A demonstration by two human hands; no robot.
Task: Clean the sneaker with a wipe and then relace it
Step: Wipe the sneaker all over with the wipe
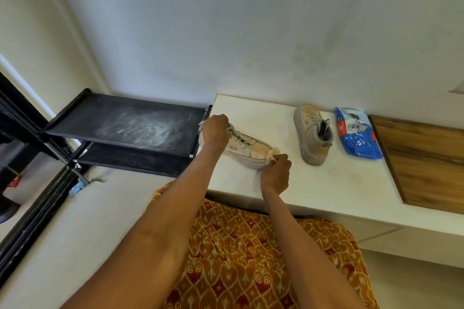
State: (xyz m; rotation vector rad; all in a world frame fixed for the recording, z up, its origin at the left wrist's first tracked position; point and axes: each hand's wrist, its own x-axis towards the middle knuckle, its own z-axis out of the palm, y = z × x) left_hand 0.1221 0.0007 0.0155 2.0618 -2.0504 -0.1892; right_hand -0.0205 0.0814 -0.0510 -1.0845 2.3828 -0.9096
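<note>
- Sneaker [247, 149] is lying on the white counter [313, 183], held between both hands, laces [238, 137] threaded.
- Left hand [215, 130] is curled over the heel/collar end, gripping it; the fingertips are hidden behind the shoe.
- Right hand [275, 172] is closed on a white wipe [272, 154], which is pressed against the toe end.
- Hands are apart, one at each end of the sneaker.
- Second sneaker [312, 133] is standing upright on the counter, right of the right hand, laces in, not touched.
- Blue wipe pack [357, 134] is lying flat just beyond that second sneaker, farther right; whether wipes remain inside cannot be told.
- Wood panel [424, 160] is seen at the counter's right end, past the pack.
- Black rack [125, 123] is placed left of the left hand; top shelf smeared with white dust, nothing held on it; lower shelf mostly hidden.
- Orange patterned fabric [251, 258] is seen below the forearms.
</note>
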